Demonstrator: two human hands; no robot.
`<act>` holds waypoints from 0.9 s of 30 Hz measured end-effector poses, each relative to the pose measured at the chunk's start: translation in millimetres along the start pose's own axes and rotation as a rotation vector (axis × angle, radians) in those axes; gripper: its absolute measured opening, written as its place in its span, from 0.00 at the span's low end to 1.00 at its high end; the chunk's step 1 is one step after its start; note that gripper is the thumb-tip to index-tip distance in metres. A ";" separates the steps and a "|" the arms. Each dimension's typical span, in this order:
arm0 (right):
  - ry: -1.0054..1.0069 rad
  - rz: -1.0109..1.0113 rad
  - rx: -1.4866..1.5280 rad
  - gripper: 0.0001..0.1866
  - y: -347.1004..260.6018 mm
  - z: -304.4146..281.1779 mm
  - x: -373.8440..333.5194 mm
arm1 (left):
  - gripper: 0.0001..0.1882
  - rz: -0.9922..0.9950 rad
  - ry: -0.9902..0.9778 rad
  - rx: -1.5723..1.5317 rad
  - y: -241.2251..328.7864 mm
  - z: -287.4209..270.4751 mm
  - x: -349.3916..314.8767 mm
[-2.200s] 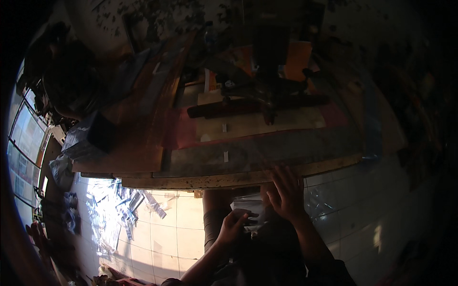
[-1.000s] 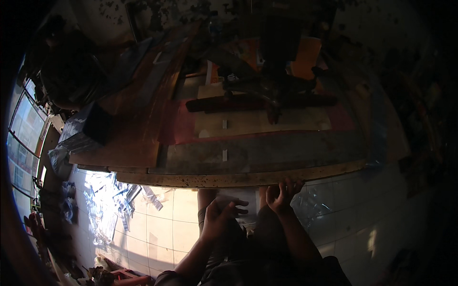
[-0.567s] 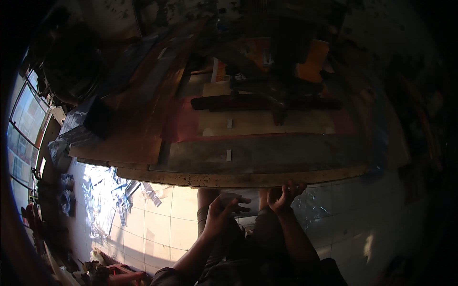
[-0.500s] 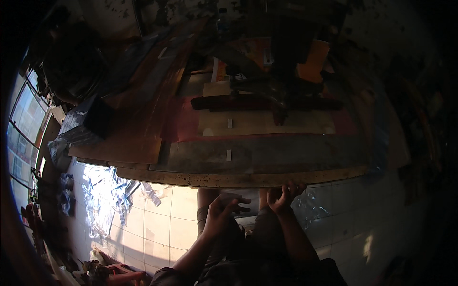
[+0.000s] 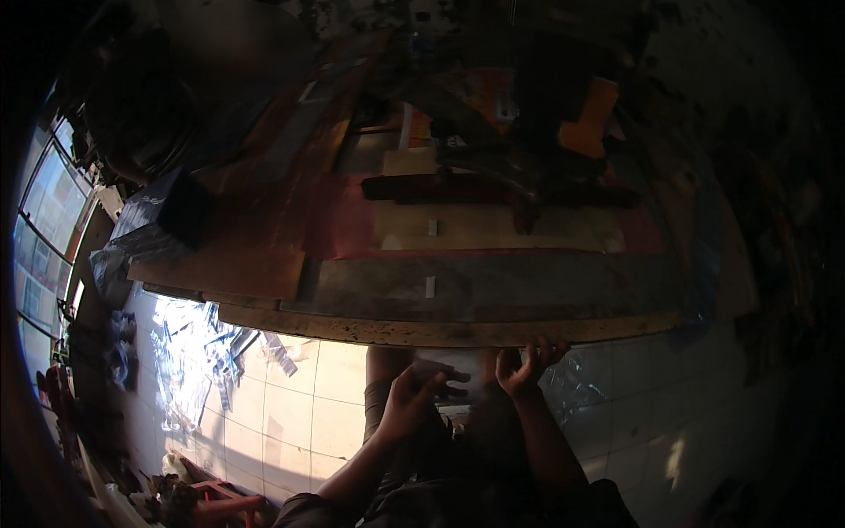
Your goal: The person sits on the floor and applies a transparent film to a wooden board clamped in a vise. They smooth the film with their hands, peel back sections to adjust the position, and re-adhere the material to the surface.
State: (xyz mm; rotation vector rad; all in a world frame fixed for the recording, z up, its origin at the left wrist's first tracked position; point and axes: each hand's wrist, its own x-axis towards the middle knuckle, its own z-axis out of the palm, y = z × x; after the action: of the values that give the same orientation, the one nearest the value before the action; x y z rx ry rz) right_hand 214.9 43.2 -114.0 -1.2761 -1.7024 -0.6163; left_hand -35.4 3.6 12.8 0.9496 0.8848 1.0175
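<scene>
My left hand (image 5: 415, 396) hovers over my lap, just below the front edge of the worktable (image 5: 458, 331). Its fingers point right, stretched and apart, and I see nothing in them. Beside it, my right hand (image 5: 521, 374) is raised against the table's edge, with its fingers spread and partly bent; no held thing shows. A pale, greyish sheet-like patch (image 5: 472, 363) lies between the hands, too dim to name. On the tabletop ahead are two small pale strips, a nearer strip (image 5: 429, 287) on the dark surface and a farther strip (image 5: 432, 227) on a yellowish panel (image 5: 493, 231).
A dark machine with a long crossbar (image 5: 414, 188) stands over the panel. A brown board (image 5: 238, 255) and a plastic-wrapped dark box (image 5: 172, 211) occupy the left side. Shiny scraps (image 5: 189, 352) litter the sunlit floor; clear plastic (image 5: 576, 383) lies at right. Much is in shadow.
The view has shifted slightly, so the tabletop things appear a little farther right. Both hands keep nearly the same pose, and nothing has visibly been picked up or let go.
</scene>
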 end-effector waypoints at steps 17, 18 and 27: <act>-0.146 0.138 0.062 0.28 -29.5 -47.2 41.4 | 0.14 0.005 -0.030 -0.022 2.7 3.1 -29.1; -0.176 0.147 0.054 0.28 -30.9 -57.3 47.7 | 0.15 0.011 -0.048 -0.004 3.2 2.5 -27.0; -0.451 0.214 0.206 0.17 -44.9 -119.2 184.1 | 0.15 0.030 -0.030 -0.055 9.6 8.3 -35.7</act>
State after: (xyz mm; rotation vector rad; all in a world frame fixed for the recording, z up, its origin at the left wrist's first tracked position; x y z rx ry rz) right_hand 203.0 21.5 108.5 -1.4959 -1.8931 -0.0202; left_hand -40.5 -29.8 29.9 0.9320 0.8162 1.0449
